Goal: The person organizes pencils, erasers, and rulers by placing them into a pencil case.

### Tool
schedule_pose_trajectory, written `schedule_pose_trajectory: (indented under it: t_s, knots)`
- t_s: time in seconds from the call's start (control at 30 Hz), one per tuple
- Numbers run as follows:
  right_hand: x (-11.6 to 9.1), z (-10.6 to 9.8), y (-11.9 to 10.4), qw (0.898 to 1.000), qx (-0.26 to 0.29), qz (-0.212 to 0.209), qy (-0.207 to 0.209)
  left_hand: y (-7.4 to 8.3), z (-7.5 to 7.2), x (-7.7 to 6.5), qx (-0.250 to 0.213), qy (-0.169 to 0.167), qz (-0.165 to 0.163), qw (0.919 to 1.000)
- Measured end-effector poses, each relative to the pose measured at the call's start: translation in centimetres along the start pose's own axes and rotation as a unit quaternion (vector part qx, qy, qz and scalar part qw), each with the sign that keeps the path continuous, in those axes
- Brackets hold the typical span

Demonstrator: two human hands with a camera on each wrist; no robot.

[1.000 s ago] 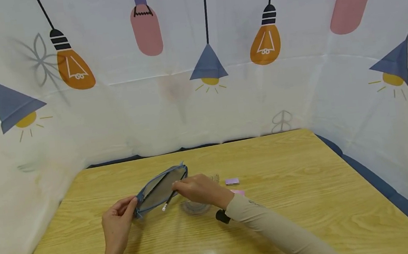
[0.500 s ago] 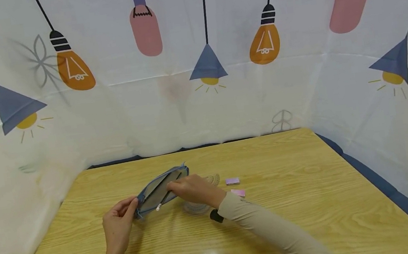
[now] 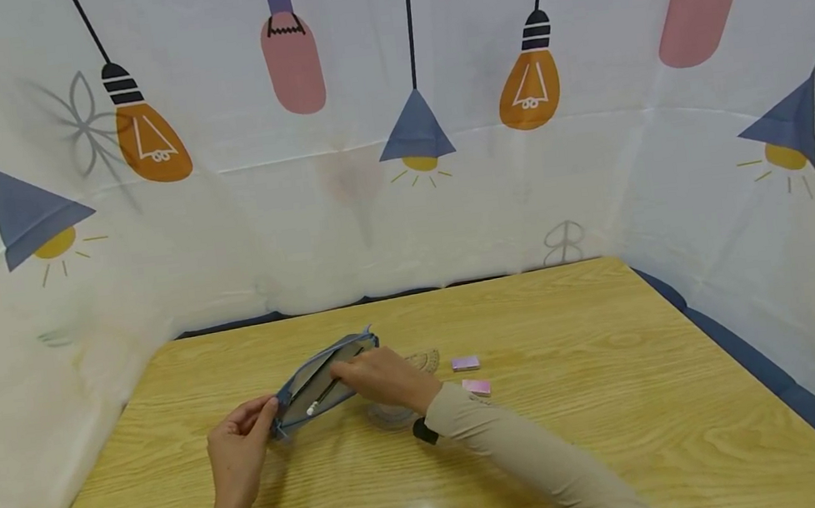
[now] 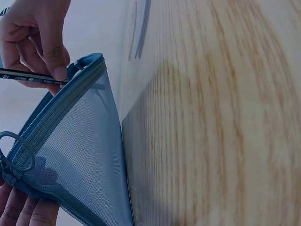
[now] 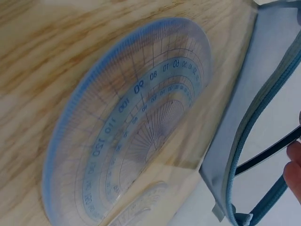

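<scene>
My left hand point(image 3: 236, 451) pinches the near left end of a blue mesh zip pouch point(image 4: 89, 141), which is tilted with its mouth unzipped. In the left wrist view, a zip pull ring point(image 4: 18, 151) hangs near those fingers. My right hand point(image 3: 384, 379) holds a black pencil point(image 4: 26, 76) at the pouch's mouth. The pencil's white end point(image 3: 311, 409) points toward me, and its far part is hidden by the hand and pouch. In the right wrist view, the pencil's dark shaft point(image 5: 268, 150) passes inside the zip edge. Another thin dark line runs along the pouch; its kind is unclear.
A clear protractor point(image 5: 108, 127) lies on the wooden table point(image 3: 594, 434) below my right forearm. Farther back is a second protractor point(image 3: 427, 361), partly hidden. To their right are two small pink-purple blocks point(image 3: 465, 363). White printed curtains point(image 3: 375, 232) surround the table.
My right hand has shifted slightly left with the pencil, bringing its white end from outside the pouch's edge to over its mouth. My left hand and the pouch stay nearly still.
</scene>
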State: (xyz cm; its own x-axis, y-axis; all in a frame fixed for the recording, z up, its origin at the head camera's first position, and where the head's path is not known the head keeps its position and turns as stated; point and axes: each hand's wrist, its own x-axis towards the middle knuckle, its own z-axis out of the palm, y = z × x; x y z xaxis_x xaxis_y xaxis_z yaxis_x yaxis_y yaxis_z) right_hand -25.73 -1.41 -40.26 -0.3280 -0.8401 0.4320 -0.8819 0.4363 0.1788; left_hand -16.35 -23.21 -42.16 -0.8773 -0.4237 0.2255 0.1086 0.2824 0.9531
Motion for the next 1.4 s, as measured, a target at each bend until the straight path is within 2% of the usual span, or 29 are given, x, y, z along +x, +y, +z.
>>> schedule_pose_trajectory:
  t_s: [0.33, 0.6, 0.77, 1.03, 1.2, 1.4]
  knots:
    - [0.6, 0.5, -0.2, 0.999, -0.018, 0.010, -0.025, -0.2, 0.1, 0.0, 0.002, -0.005, 0.000, 1.0000]
    - [1.8, 1.1, -0.8, 0.994, -0.102, 0.012, -0.048, -0.3, 0.1, 0.0, -0.003, 0.001, -0.006, 1.0000]
    - [2.1, 1.0, -1.1, 0.989, -0.132, 0.013, -0.068, -0.3, 0.2, 0.1, -0.008, 0.001, -0.011, 0.9999]
    - [2.5, 1.7, -1.3, 0.987, -0.127, 0.022, -0.096, -0.5, 0.2, 0.2, -0.009, -0.002, -0.007, 0.9999]
    - [2.7, 1.7, -1.5, 0.988, -0.121, 0.036, -0.087, -0.5, 0.3, 0.2, -0.014, -0.006, -0.009, 0.9998]
    - [3.0, 2.1, -1.5, 0.991, -0.116, 0.030, -0.065, -0.4, 0.3, 0.2, -0.012, -0.002, -0.010, 0.9999]
